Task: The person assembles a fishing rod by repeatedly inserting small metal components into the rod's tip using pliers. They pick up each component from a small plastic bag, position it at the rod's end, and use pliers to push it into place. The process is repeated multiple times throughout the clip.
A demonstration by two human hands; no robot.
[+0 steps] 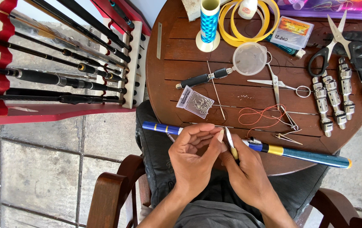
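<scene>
A blue fishing rod section point(307, 156) with yellow bands lies across my lap and the near edge of the round wooden table point(176, 63). My left hand point(193, 154) curls over the rod near its middle, fingers bent. My right hand point(244, 173) grips a small metal-tipped tool point(230, 143) with a yellow handle, its tip pointing up beside my left fingertips. A loose orange-red thread point(259, 116) lies on the table just beyond the rod. What sits under my left fingers is hidden.
On the table lie a blue thread spool point(209, 21), yellow tape ring point(248, 25), clear lid point(249, 58), scissors point(339, 42), small snips point(276, 82), metal reel seats point(331, 99), a bag of small parts point(197, 102). A rod rack point(62, 63) stands left. Chair arms point(113, 194) flank me.
</scene>
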